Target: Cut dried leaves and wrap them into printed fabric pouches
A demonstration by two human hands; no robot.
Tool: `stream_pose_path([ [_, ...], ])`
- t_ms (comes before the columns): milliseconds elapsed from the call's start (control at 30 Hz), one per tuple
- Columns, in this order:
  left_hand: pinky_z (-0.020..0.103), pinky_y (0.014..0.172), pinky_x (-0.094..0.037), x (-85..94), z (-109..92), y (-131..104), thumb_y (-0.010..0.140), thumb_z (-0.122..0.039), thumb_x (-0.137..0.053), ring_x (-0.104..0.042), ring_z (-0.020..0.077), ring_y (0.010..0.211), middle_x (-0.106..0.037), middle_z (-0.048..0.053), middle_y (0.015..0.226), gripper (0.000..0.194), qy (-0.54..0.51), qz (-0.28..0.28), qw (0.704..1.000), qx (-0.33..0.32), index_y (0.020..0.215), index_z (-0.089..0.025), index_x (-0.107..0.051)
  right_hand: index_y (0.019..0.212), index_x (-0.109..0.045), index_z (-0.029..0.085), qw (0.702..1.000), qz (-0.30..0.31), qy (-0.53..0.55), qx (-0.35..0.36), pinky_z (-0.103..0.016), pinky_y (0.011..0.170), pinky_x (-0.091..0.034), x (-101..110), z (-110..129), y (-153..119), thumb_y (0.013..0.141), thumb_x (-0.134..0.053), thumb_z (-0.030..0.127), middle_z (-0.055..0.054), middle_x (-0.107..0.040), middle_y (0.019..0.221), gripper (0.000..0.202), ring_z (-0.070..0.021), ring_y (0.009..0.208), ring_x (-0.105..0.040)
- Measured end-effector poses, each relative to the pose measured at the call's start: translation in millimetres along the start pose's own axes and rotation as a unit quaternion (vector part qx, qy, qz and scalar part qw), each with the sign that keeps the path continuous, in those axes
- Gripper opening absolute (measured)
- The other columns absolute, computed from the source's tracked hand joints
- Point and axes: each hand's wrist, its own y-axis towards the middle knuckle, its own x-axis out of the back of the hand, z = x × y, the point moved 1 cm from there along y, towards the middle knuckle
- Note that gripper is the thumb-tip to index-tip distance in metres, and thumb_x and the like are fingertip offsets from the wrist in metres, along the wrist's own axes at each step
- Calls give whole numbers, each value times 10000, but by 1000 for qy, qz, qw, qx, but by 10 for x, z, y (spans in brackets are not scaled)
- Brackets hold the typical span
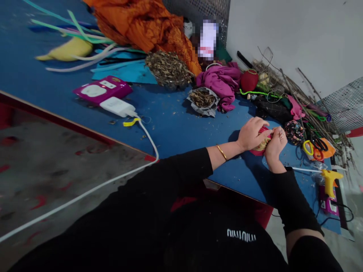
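On the right of the blue table, my left hand (253,134) curls over a small round pink-red thing with a pale yellow middle (263,144). My right hand (275,145) grips its right side, fingers bent and closed, almost touching my left fingertips. The fingers cover much of this thing, so its exact kind is hidden. Just right of my right hand lies a dark, flower-patterned round bundle (294,132). Beyond it are scissors with yellow handles (307,148) and a pair with black handles (320,143).
A yellow glue gun (330,181) rests at the right edge. Dried leaves fill a crumpled wrapper (202,101) and a larger bowl (168,71). Purple cloth (219,83), orange cloth (141,22) and twigs (306,98) line the back. A white cable (85,202) hangs from a purple power strip (103,90).
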Motion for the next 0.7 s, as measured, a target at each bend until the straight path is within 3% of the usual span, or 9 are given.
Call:
stream_pose_path([
  [100,423,1152,-430,37,44,53,983,-454,-572,-596,261,1308,-670,140,1392,401,-104,42,992,63,1253,-172,-663,647,-496,228,999,25,25,25,-289,619,-386,35,58,-25,941,-536,710,50,-471,628,566,-113,607,-432],
  [200,401,1038,-477,63,59,87,991,-406,-516,-670,245,1112,-746,113,1172,295,-133,90,983,94,1044,-182,-702,648,-510,226,996,64,32,50,-290,617,-385,55,106,-66,961,-536,681,45,-474,625,553,-114,600,-432],
  [333,381,865,-463,37,42,93,935,-267,-482,-611,223,873,-661,78,854,195,-70,33,993,85,754,-214,-534,667,-530,227,996,64,24,56,-296,630,-395,55,116,-89,977,-528,654,38,-491,646,527,-120,608,-441],
  [500,378,820,-436,0,31,76,936,-234,-471,-557,210,799,-570,49,747,275,-52,10,995,82,677,-236,-381,680,-532,228,996,64,16,61,-303,667,-420,39,84,-78,996,-515,607,23,-500,684,495,-127,647,-471],
  [600,382,912,-464,14,37,60,997,-391,-494,-609,218,886,-638,63,828,331,-120,9,988,98,718,-215,-519,667,-523,229,995,66,41,58,-297,624,-410,35,74,-26,981,-537,626,25,-488,665,507,-123,615,-451],
  [700,378,1092,-446,22,38,50,1028,-552,-471,-639,229,1152,-720,79,1130,423,-277,-17,947,159,992,-191,-689,656,-500,235,994,48,83,48,-284,556,-374,49,59,48,963,-545,672,43,-455,613,536,-111,551,-416],
])
